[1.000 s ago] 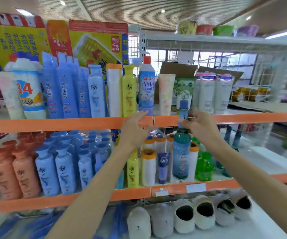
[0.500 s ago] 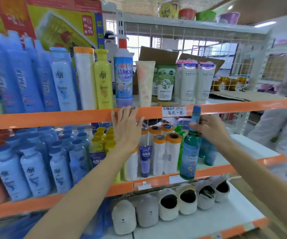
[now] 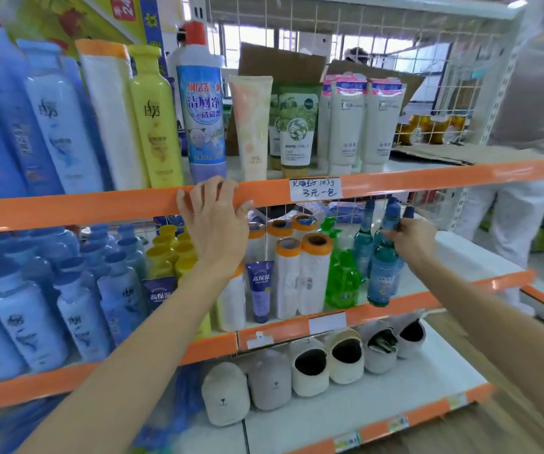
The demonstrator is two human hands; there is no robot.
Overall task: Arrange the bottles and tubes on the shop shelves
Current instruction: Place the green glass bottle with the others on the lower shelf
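My right hand [image 3: 409,239] grips the neck of a teal bottle with a blue cap [image 3: 383,276]. The bottle stands at the right end of the middle shelf [image 3: 427,299], beside a green pump bottle [image 3: 342,280] and in front of other teal bottles [image 3: 363,244]. My left hand [image 3: 215,224] rests on the orange front edge of the upper shelf [image 3: 100,204], fingers curled over it. Below that hand stand white tubes with orange caps [image 3: 313,273], a purple tube [image 3: 260,290], yellow bottles [image 3: 165,253] and several blue bottles [image 3: 77,309].
The upper shelf carries blue and yellow bottles, a red-capped cleaner bottle [image 3: 203,103], and several tubes [image 3: 296,126]. Grey and cream slippers [image 3: 309,371] line the bottom shelf. A person in white trousers [image 3: 525,158] stands at the right. A wire grid backs the shelves.
My right hand has carried the teal bottle rightward and set it deeper at the shelf's right end, past the green bottle. The view has swung right. My left hand stays on the shelf edge.
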